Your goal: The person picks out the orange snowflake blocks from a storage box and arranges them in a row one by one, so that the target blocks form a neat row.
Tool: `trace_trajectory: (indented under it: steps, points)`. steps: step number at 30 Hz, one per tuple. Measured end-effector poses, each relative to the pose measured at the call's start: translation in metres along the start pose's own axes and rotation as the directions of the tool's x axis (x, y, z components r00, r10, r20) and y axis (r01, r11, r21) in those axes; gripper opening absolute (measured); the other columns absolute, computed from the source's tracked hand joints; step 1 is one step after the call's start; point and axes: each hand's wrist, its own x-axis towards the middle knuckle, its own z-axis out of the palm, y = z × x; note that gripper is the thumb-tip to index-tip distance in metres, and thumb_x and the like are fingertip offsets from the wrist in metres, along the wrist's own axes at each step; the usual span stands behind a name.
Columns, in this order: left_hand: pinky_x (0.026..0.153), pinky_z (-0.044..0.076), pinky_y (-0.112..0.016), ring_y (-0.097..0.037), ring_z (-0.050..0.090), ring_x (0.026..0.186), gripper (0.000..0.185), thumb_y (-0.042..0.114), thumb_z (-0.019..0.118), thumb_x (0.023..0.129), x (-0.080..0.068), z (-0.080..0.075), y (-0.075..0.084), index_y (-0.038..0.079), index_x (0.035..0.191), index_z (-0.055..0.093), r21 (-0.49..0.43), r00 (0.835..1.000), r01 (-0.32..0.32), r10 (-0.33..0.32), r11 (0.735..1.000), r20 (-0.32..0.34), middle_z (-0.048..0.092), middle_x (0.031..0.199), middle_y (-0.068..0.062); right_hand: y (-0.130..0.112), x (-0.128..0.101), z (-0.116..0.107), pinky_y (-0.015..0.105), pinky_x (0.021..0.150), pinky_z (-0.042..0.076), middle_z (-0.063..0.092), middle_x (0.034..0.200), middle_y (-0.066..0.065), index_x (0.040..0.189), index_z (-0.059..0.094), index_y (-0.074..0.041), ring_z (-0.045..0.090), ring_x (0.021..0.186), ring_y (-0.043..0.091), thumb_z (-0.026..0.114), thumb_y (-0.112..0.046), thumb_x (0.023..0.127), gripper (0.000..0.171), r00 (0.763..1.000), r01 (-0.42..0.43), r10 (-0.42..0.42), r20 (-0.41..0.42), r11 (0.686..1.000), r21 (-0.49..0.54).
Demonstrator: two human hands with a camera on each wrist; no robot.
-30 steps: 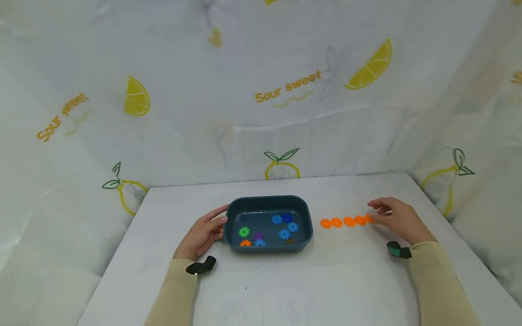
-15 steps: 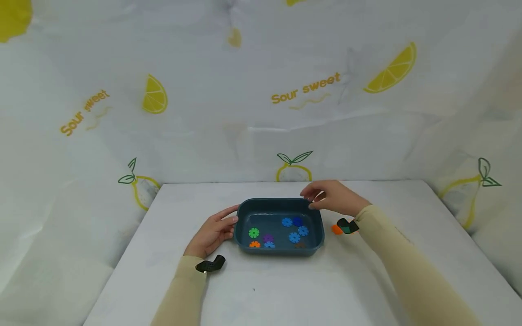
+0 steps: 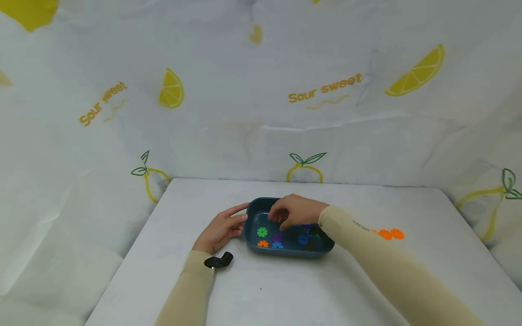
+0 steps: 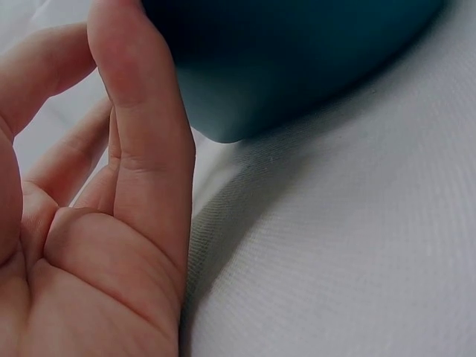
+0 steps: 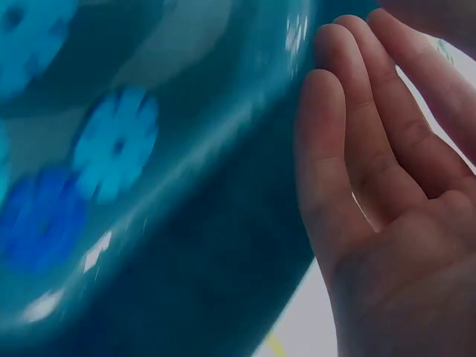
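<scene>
A dark teal tray (image 3: 285, 251) lies on the table with several notched plastic discs in it. Among them I see a green disc (image 3: 262, 232), an orange disc (image 3: 263, 243) and a light blue disc (image 5: 117, 145). My left hand (image 3: 219, 231) touches the tray's left end with extended fingers. Over the middle of the tray is my right hand (image 3: 299, 210), its fingers bent loosely downward. No disc shows between its fingers in the right wrist view. The right hand and sleeve cover part of the tray and some discs.
To the right of the tray, several orange discs (image 3: 397, 233) lie in a row on the white table (image 3: 261, 299), partly hidden by the right sleeve. A white lemon-print cloth (image 3: 228, 136) rises behind the table.
My right hand has left the row of orange discs and moved left to over the tray. The left hand stays at the tray's left end. The head view has shifted slightly.
</scene>
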Motion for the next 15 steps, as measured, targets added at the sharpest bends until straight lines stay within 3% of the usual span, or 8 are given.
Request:
trace_trajectory:
  steps: [6,15]
  points:
    - [0.074,0.057,-0.026,-0.012,0.061,0.076,0.048,0.022,0.07,0.107,-0.001,0.001,0.0,0.024,0.154,0.061,-0.018,0.999,-0.015,0.016,1.0,0.029,0.068,0.091,0.001,-0.011,0.023,0.022,0.029,0.096,0.06,0.077,0.116,-0.008,0.121,0.079,-0.021,0.069,0.103,0.005,0.088,-0.013,0.091,0.032,0.997,0.032,-0.03,0.068,0.999,-0.028]
    - [0.073,0.057,-0.025,-0.011,0.062,0.074,0.049,0.022,0.071,0.106,0.001,-0.004,0.0,0.024,0.154,0.06,-0.028,0.998,-0.024,0.026,0.999,0.052,0.07,0.09,0.001,-0.02,0.035,0.043,0.025,0.089,0.059,0.076,0.108,-0.008,0.113,0.081,-0.019,0.068,0.096,0.007,0.089,-0.011,0.089,0.026,0.992,0.076,-0.069,0.106,0.994,-0.072]
